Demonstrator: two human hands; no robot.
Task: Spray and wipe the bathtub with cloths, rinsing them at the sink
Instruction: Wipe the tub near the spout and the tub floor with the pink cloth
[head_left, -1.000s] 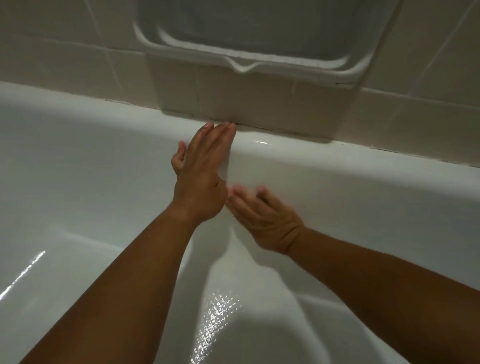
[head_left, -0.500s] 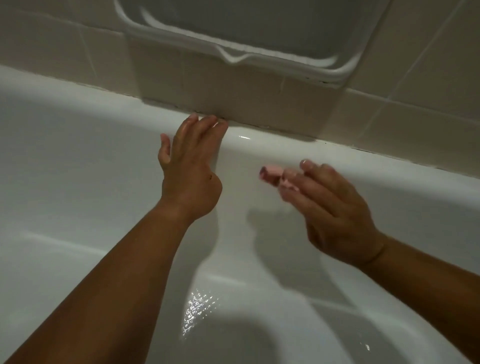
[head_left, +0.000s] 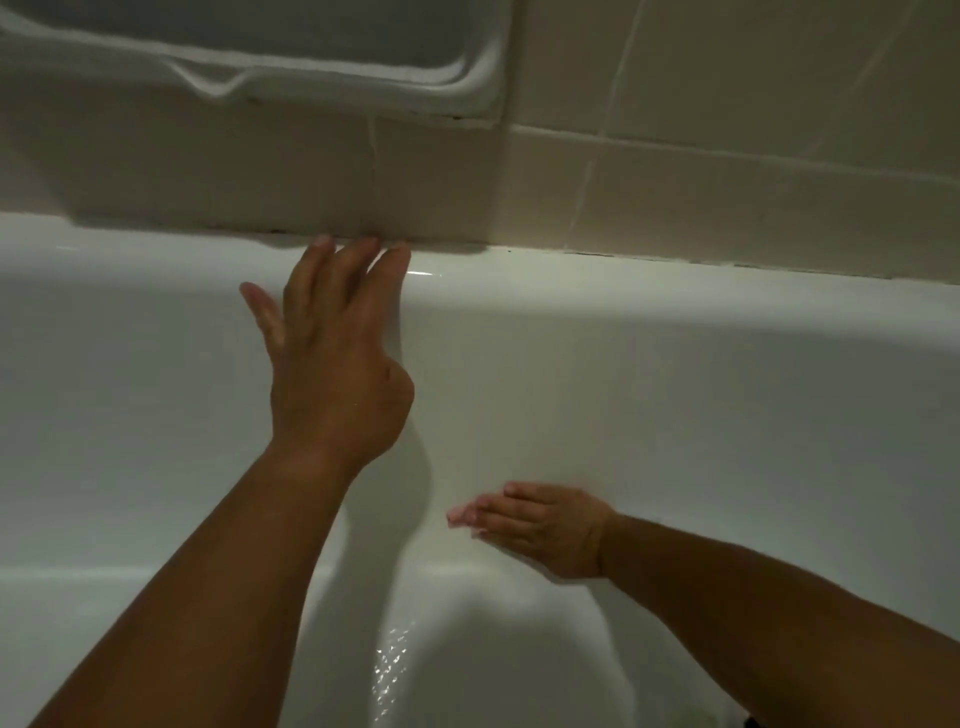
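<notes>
Bathtub (head_left: 675, 389) wall carries both hands: left hand (head_left: 332, 374) flat, spread wide, far up at the rim; right hand (head_left: 540, 525) flat, nearer and right, something pink (head_left: 458, 514) under its straight fingertips.

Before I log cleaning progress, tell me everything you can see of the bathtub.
The bathtub is white, glossy, enamel-looking: a rounded rim meeting the beige tile wall, an inner wall curving to a glinting floor. The left hand lies flat over the rim; the right hand presses flat low on the inner wall.

A pink sliver (head_left: 458, 515), perhaps cloth, lies mostly hidden under the right hand (head_left: 543, 530); the top edge crops the soap dish (head_left: 363, 101).
</notes>
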